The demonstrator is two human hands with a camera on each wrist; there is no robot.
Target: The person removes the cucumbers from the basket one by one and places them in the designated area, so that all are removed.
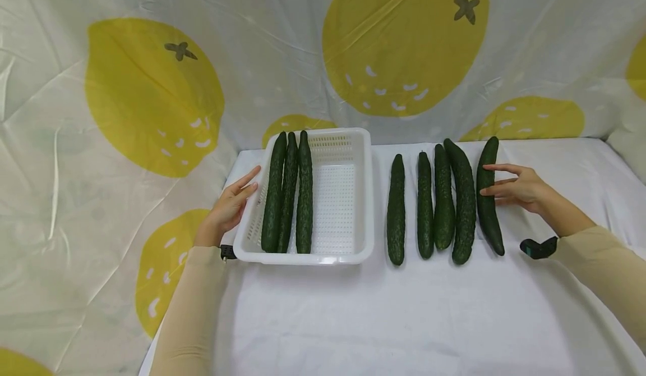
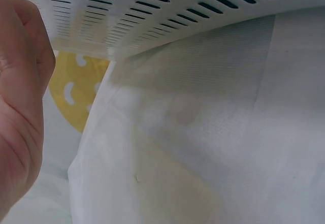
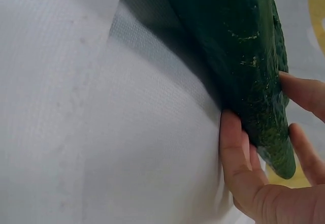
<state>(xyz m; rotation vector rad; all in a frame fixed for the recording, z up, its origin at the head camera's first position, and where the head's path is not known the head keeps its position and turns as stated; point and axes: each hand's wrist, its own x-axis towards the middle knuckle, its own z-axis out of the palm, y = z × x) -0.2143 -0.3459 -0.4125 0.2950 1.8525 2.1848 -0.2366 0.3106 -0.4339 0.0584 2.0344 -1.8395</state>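
Observation:
My right hand (image 1: pixel 522 189) has its fingers and thumb about the rightmost cucumber (image 1: pixel 488 202), toward its far end. In the right wrist view that cucumber (image 3: pixel 244 56) passes between the fingertips, dark green and bumpy. My left hand (image 1: pixel 232 205), its fingers fairly straight, rests at the left side of a white plastic basket (image 1: pixel 367 196). Seen from the left wrist, the hand (image 2: pixel 20 97) is beside the slotted basket wall (image 2: pixel 127 10), and its fingertips are out of sight. Three cucumbers (image 1: pixel 304 196) lie side by side in the basket's left half.
Several more cucumbers (image 1: pixel 396 213) lie lengthwise in a row on the white tablecloth (image 1: pixel 343 320), between the basket and my right hand. A lemon-print curtain (image 1: pixel 282 45) hangs behind the table and along its left side.

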